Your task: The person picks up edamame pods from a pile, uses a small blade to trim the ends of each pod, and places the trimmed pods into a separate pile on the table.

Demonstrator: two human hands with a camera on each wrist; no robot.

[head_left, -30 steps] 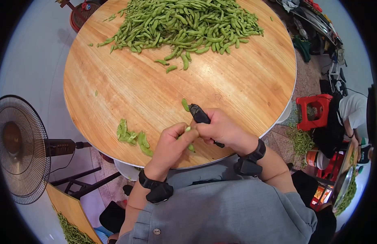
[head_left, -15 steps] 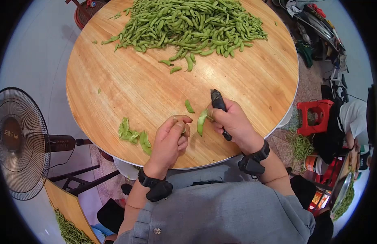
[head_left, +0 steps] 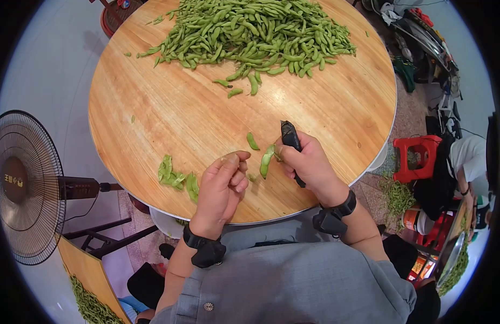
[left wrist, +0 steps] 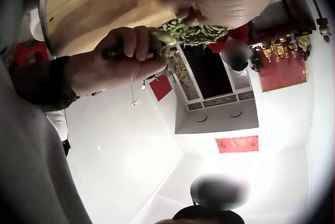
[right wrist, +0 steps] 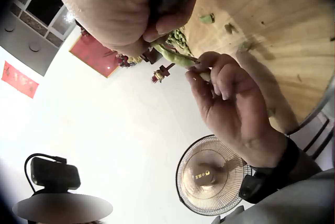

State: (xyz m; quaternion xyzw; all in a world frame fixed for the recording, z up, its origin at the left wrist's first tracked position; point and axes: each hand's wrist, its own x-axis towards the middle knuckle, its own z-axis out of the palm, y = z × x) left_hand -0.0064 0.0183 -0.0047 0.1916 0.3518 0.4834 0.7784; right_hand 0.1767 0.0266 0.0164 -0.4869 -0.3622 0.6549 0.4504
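Over the near part of the round wooden table [head_left: 153,113], my right hand [head_left: 310,167] grips a stubby black tool [head_left: 290,136] in its palm; its working end is hidden. Between that hand's thumb and finger hangs a green soybean pod [head_left: 267,162]. My left hand [head_left: 222,183] faces it, fingers bent and thumb to forefinger, pinching a small pale green bean [right wrist: 205,75] that shows in the right wrist view. A small green piece [head_left: 252,177] appears beside its fingers. One whole pod [head_left: 252,141] lies just beyond the hands.
Flattened pods [head_left: 171,175] lie left of my left hand. A big heap of soybean pods [head_left: 255,38] covers the table's far side. A standing fan [head_left: 28,186] is at left, a red stool [head_left: 416,156] at right, where another person [head_left: 468,156] works.
The hands were together on a pod a second ago, then drew apart, the right keeping the pod and tool. A small green piece now shows beside the left fingers.
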